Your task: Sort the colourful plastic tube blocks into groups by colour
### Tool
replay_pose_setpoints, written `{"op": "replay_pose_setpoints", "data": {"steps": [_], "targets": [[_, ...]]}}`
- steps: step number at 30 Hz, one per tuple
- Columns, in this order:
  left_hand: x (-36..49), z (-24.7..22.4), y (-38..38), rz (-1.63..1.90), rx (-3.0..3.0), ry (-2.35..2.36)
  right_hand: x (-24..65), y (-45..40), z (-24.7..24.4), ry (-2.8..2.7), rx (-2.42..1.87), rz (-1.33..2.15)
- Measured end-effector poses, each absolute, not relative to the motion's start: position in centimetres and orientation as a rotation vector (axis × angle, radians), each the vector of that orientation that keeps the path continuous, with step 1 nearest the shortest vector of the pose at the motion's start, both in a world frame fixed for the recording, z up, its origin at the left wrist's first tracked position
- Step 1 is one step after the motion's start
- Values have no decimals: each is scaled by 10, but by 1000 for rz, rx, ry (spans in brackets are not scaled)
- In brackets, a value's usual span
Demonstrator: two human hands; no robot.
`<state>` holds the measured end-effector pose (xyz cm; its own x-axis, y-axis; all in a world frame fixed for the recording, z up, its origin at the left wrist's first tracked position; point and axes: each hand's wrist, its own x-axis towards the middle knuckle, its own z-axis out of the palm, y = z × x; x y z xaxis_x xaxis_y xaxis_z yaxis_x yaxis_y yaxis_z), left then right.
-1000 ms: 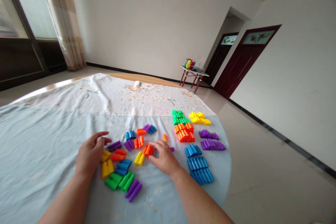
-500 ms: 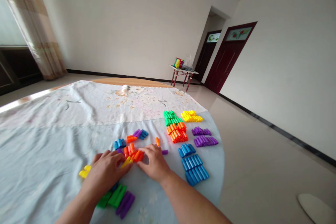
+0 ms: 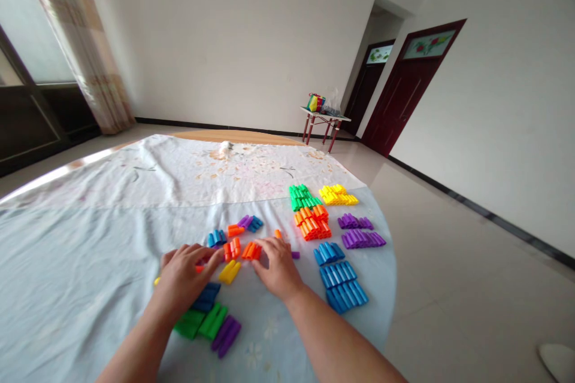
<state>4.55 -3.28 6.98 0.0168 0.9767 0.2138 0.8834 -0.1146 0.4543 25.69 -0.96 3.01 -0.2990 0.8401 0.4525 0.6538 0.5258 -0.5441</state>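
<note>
My left hand [image 3: 186,272] is low over the blue cloth, fingers curled, with a bit of orange showing beneath them; what it grips is mostly hidden. My right hand [image 3: 278,266] has thumb and fingers apart, its thumb beside a small group of orange pieces [image 3: 252,251]. Between the hands lie yellow pieces [image 3: 230,272] and another orange group [image 3: 232,249]. Beyond my left hand are blue pieces [image 3: 216,238]. Nearer me lie dark blue pieces [image 3: 207,297], green pieces [image 3: 212,321] and purple pieces [image 3: 226,336].
Sorted piles stand at the table's right: green [image 3: 304,197], orange [image 3: 312,222], yellow [image 3: 338,195], purple [image 3: 363,239] and blue [image 3: 339,275]. A floral white cloth [image 3: 179,173] covers the far part. A small side table [image 3: 326,115] holds bags near the doors.
The view has shifted, so the scene sits further right. My hands have moved apart, and the yellow pieces between them have come free of my left hand. The orange group now lies separate.
</note>
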Motion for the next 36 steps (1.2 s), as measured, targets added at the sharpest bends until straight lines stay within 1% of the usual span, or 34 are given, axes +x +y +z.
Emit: {"op": "replay_pose_setpoints", "data": {"steps": [4,6,11,15,19,26,31,36], "targets": [[23,65,-31,1008,1788,2172,259,-10,32,-2068,-1184,335],[16,62,-30,1089,1620,2207,258,-9,32,-2076,-1184,336],[8,57,-27,1021,1340,2215,253,-10,34,-2117,-1158,377],[3,54,-24,985,1207,2188,264,-9,49,-2073,-1100,425],[-3,48,-22,1005,1165,2177,304,10,75,-2020,-1081,412],[1,52,-22,966,1153,2189,384,70,112,-2127,-1345,259],[4,57,-24,959,1135,2193,396,93,110,-2247,-1411,291],[0,50,-23,954,1136,2178,394,100,100,-2262,-1445,360]]}}
